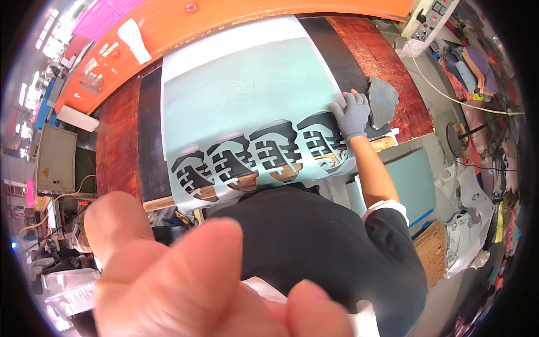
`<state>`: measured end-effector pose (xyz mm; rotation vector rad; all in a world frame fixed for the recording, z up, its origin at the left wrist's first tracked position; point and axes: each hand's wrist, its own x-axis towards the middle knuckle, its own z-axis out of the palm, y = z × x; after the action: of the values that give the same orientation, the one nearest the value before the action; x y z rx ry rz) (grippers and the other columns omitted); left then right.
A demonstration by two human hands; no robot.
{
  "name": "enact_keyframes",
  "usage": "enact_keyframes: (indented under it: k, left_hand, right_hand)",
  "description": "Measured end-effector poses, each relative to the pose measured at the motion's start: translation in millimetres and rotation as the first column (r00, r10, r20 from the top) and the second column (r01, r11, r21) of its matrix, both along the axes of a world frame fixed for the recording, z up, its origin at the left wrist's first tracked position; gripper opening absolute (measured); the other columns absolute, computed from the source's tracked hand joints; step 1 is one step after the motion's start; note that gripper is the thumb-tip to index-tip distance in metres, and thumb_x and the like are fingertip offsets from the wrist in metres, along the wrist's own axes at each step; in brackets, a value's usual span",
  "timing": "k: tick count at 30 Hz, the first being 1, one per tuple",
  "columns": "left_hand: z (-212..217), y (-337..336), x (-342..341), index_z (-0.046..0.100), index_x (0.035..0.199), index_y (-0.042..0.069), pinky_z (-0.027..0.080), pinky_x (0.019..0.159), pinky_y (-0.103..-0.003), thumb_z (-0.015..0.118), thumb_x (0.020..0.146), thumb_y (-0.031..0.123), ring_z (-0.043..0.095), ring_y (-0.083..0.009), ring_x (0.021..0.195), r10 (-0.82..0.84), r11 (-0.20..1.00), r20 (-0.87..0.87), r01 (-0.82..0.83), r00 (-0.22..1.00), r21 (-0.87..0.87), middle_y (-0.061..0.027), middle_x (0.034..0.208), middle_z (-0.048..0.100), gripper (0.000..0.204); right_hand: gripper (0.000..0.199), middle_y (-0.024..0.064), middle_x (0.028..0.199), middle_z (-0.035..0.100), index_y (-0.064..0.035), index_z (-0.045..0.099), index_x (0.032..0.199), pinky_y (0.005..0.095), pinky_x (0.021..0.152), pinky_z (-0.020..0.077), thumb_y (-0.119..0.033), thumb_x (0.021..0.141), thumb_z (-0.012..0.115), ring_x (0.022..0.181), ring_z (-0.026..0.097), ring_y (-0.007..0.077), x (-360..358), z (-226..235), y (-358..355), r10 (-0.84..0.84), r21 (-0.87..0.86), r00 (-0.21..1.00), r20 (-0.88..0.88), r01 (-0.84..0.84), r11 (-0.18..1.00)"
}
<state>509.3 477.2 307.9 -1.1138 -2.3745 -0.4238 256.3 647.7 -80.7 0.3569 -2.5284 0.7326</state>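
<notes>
My left hand point(168, 281), bare and blurred, is very close to the view at the lower left. Its visible fingers are apart and I see nothing between them. At the right edge of a pale green sheet point(247, 84), my right hand point(353, 115) lies flat in a grey glove with bare fingertips, fingers spread. White sheet material point(236, 45) shows under and beyond the green. Several shoe-upper-shaped openings point(273, 149) run in a row across the sheet's near end. Just right of my right hand lies an irregular dark grey piece point(383, 104).
The sheet rests on a black board point(151, 129) over a red-brown worktop point(118, 140). An orange machine beam point(224, 10) spans the far side. A control panel point(429, 22) stands far right. More green sheets point(407, 185) are below at right; a grey metal box point(56, 160) is at left.
</notes>
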Motion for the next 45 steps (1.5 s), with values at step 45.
enact_keyframes:
  k: [45]
  left_hand:
    - [-28, -97, -16, 0.054, 0.082, 0.005, 0.047, 0.069, -0.036, 0.059, 0.071, 0.006, 0.055, -0.0274, 0.072, -0.011, 0.996, -0.014, 0.012, 1.0, 0.084, -0.0118, 0.083, 0.058, 0.013]
  right_hand:
    - [0.038, 0.0149, 0.114, 0.059, -0.0069, 0.062, 0.109, 0.0437, 0.089, 0.0393, -0.032, 0.08, 0.058, 0.106, 0.053, 0.0308, -3, -7, -66, 0.037, 0.232, 0.997, 0.072, -0.053, 0.971]
